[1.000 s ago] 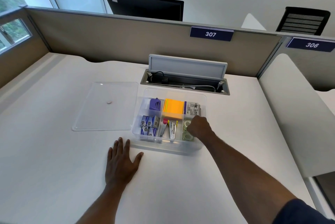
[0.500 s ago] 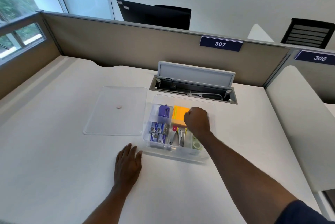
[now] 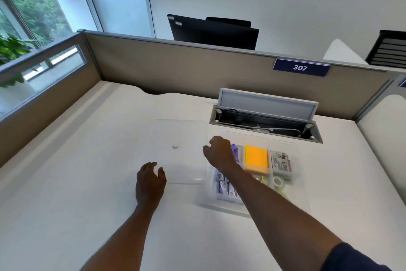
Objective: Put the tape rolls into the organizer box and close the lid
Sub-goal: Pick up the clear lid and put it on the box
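Observation:
The clear organizer box (image 3: 301, 156) stands open on the white desk. Clear tape rolls (image 3: 278, 183) lie in its front right compartment. The clear lid (image 3: 182, 136) lies flat on the desk just left of the box. My right hand (image 3: 219, 153) hovers at the lid's right edge, over the box's left side, fingers curled and holding nothing that I can see. My left hand (image 3: 150, 180) is at the lid's front left corner with fingers apart, empty.
The box also holds orange sticky notes (image 3: 256, 157), a purple item (image 3: 235, 150), staple boxes (image 3: 224, 185) and a label pack (image 3: 281, 161). An open cable hatch (image 3: 265, 117) sits right behind the box. A beige partition (image 3: 197, 66) walls the desk's back.
My right hand has left the tape compartment and swung left across the box to the lid's edge. My left hand has lifted off the desk and reached the lid's front corner.

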Demonstrator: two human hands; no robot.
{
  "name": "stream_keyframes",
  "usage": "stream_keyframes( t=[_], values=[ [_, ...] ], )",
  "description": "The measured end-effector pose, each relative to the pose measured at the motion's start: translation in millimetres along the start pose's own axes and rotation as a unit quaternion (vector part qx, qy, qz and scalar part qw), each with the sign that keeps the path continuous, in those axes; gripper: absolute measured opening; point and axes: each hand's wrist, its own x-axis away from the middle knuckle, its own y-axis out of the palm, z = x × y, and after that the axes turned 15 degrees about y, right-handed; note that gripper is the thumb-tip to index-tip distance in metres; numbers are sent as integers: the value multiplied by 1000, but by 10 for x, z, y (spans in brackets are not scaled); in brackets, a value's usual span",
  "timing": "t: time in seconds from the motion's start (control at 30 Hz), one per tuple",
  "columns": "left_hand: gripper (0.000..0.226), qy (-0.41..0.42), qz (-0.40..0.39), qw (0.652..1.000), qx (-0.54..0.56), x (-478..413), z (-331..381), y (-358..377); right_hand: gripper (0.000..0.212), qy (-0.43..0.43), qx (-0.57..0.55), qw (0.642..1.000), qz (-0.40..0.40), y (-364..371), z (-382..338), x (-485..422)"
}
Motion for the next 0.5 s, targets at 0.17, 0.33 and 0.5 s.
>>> stream_keyframes(
  t=[0.17, 0.33, 0.5],
  values=[
    [52, -44, -39, 998, -24, -312, -231, -80, 29, 63, 4, 997, -42, 331, -225, -79],
    [52, -104, -87, 991, -11, -554, -331, -60, 31, 138, 14, 986, -94, 568, -286, -182],
    [48, -94, -106, 990, -21, -703, -379, -13, 10, 186, -1, 969, -163, 732, -321, -189]
  ],
)
